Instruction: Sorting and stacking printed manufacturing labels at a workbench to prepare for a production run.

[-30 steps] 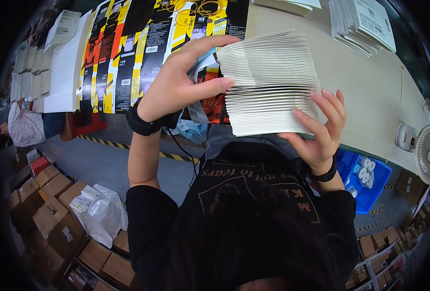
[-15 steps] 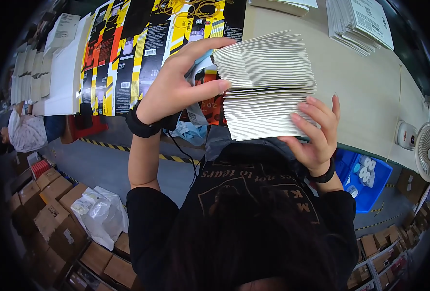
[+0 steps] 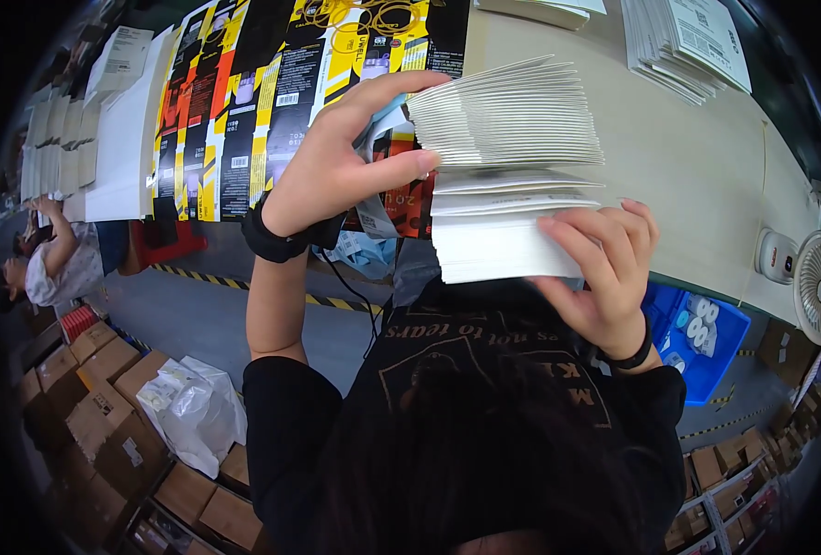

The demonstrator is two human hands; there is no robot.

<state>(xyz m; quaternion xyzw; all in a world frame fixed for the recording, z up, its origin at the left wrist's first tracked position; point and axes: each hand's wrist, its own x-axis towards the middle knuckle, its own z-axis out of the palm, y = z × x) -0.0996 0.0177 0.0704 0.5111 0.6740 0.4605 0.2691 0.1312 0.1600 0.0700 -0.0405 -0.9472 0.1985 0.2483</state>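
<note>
My left hand is closed round the left end of a thick stack of folded white leaflets, its thumb at the lower side and its fingers over the top. Their folded edges fan out toward the right. Below that bundle, my right hand grips a second batch of white leaflets by its right end, thumb beneath and fingers on the face. This lower batch is tilted so that a flat white face shows. A few loose leaflets lie between the two bundles. Black bands circle both wrists.
Printed black, yellow and orange carton sheets cover the table's left part, with rubber bands on top. More white leaflets lie at the far right, near a small fan. A blue bin stands below the right edge. Another person is at left.
My right hand has moved slightly down and right. The lower leaflets have tipped from edge-on to showing a flat face, and a gap has opened under the upper bundle. The person at left raised an arm.
</note>
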